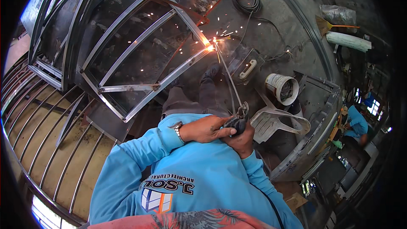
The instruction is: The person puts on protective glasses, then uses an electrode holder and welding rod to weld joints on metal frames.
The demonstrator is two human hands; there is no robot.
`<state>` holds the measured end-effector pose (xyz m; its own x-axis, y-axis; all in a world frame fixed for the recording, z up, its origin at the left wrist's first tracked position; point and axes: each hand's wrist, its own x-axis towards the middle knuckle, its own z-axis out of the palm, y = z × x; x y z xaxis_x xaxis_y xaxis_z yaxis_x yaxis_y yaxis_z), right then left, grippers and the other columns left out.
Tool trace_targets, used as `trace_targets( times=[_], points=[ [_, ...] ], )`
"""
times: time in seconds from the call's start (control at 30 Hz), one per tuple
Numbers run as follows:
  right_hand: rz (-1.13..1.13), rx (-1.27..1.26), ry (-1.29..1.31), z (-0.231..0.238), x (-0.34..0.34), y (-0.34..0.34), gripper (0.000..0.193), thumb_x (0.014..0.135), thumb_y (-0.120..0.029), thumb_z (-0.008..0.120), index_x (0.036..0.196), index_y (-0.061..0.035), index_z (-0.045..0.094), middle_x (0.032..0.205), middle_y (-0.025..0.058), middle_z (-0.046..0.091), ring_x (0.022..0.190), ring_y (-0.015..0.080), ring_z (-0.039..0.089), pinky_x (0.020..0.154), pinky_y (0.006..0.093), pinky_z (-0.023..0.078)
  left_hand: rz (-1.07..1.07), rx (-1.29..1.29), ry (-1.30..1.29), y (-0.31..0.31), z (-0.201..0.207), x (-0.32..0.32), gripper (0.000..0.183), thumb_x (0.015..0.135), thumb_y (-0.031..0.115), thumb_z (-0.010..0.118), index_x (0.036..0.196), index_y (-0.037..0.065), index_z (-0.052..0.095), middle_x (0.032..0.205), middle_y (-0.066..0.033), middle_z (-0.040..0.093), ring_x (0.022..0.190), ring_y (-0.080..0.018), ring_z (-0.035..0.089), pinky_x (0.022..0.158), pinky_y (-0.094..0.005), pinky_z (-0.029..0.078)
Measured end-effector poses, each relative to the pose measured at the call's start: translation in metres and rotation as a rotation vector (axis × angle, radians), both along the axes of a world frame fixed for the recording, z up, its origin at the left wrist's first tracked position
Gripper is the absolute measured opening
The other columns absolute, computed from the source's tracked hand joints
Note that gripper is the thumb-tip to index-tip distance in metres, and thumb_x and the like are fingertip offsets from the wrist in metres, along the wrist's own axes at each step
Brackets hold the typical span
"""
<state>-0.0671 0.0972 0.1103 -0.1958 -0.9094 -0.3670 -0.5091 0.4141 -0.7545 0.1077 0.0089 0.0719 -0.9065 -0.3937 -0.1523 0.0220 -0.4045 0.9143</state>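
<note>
Both hands meet in front of my waist on the black welding electrode holder [235, 124]. My right hand [243, 141] is closed around its handle from the right. From the left, my left hand [201, 129], with a metal watch at the wrist, presses its fingers against the holder. A long thin welding rod [229, 75] sits in the clamp and points away from me. At its far tip, a bright orange glow and flying sparks cover the corner of a grey metal frame [183, 68]. The frame's curved bars extend left from there. My fingertips are partly hidden.
To the right are a box with a pale handle [248, 69], a white bucket [282, 88] and a white plastic chair [275, 123]. A coiled black cable [247, 0] lies beyond. Curved railing bars [63, 161] and another frame [63, 55] stand left. A person in blue [358, 123] is far right.
</note>
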Motion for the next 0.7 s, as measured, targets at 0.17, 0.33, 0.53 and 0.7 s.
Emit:
trace_targets(
  times=[0.17,0.33,0.53,0.7],
  points=[
    [0.025,0.015,0.041,-0.003,-0.002,0.003,0.056,0.062,-0.027,0.090,0.102,-0.0034,0.059,0.086,0.0156,0.069,0.078,0.0326,0.071,0.068,0.0408,0.056,-0.016,0.059,0.011,0.011,-0.012,-0.001,0.050,0.104,0.046,0.051,0.108,-0.004,0.059,0.082,-0.0203,0.064,0.073,-0.0315,0.062,0.068,-0.0433,0.047],
    [-0.019,0.100,0.065,0.005,0.005,-0.006,0.055,0.061,-0.027,0.090,0.101,-0.0037,0.060,0.087,0.0175,0.069,0.081,0.0348,0.072,0.070,0.0420,0.056,-0.076,0.095,-0.064,0.010,-0.014,-0.002,0.053,0.104,0.049,0.049,0.097,-0.003,0.060,0.073,-0.0139,0.059,0.066,-0.0210,0.055,0.062,-0.0394,0.044],
    [-0.010,0.101,0.074,0.004,0.004,-0.007,0.055,0.060,-0.026,0.090,0.100,-0.0032,0.059,0.087,0.0176,0.069,0.081,0.0362,0.071,0.070,0.0423,0.056,-0.063,0.081,-0.065,0.005,-0.008,0.000,0.059,0.103,0.055,0.046,0.100,-0.002,0.060,0.074,-0.0162,0.060,0.067,-0.0255,0.056,0.065,-0.0399,0.047],
    [0.004,0.070,0.081,0.004,0.005,-0.009,0.055,0.060,-0.025,0.090,0.100,-0.0033,0.059,0.087,0.0173,0.069,0.081,0.0368,0.071,0.069,0.0426,0.055,-0.100,0.083,-0.093,0.008,-0.014,0.000,0.057,0.104,0.053,0.046,0.100,-0.002,0.059,0.074,-0.0149,0.059,0.067,-0.0247,0.056,0.065,-0.0392,0.047]
  ],
)
